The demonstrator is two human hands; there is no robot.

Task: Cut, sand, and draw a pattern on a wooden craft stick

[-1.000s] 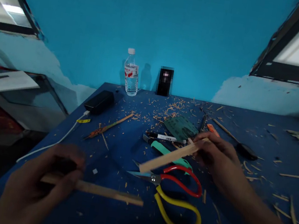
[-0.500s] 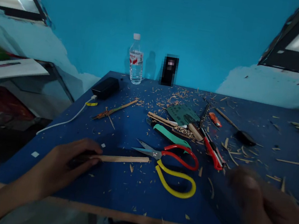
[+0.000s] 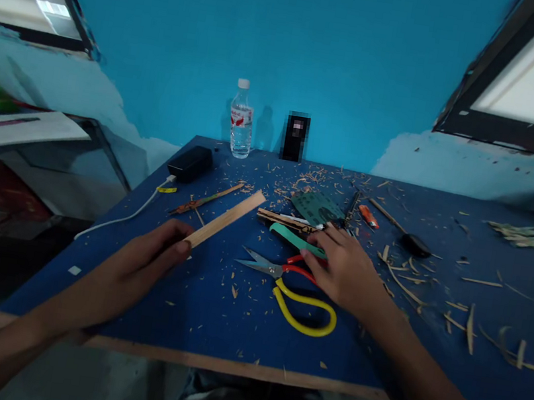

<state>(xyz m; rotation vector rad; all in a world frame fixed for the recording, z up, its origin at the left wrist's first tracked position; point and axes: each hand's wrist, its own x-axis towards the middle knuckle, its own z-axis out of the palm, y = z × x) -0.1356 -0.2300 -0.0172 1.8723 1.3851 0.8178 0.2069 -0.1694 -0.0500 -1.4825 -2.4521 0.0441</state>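
My left hand (image 3: pixel 153 256) pinches one end of a flat bamboo strip (image 3: pixel 227 219), whose other end points up and away above the table. My right hand (image 3: pixel 345 265) is over the tools, palm down, with thumb and fingers apart. Its fingertips are at the end of a teal-handled tool (image 3: pixel 286 235) and beside thin wooden pieces (image 3: pixel 274 217); whether they touch is unclear. Below lies a pair of open scissors (image 3: pixel 273 269) with one red and one yellow handle loop; the hand partly covers the red one. The red utility knife seen earlier is hidden behind this hand.
On the blue table (image 3: pixel 129 313) stand a water bottle (image 3: pixel 241 131) and a blurred dark object (image 3: pixel 295 139) by the wall. A black box (image 3: pixel 191 163) with a white cable, a green patterned piece (image 3: pixel 313 206), an orange object (image 3: pixel 368 216) and scattered shavings (image 3: pixel 408 278) lie around.
My right hand has moved left and away from me, from the right front edge onto the tools. My left hand has raised and tilted the bamboo strip. The view has shifted slightly.
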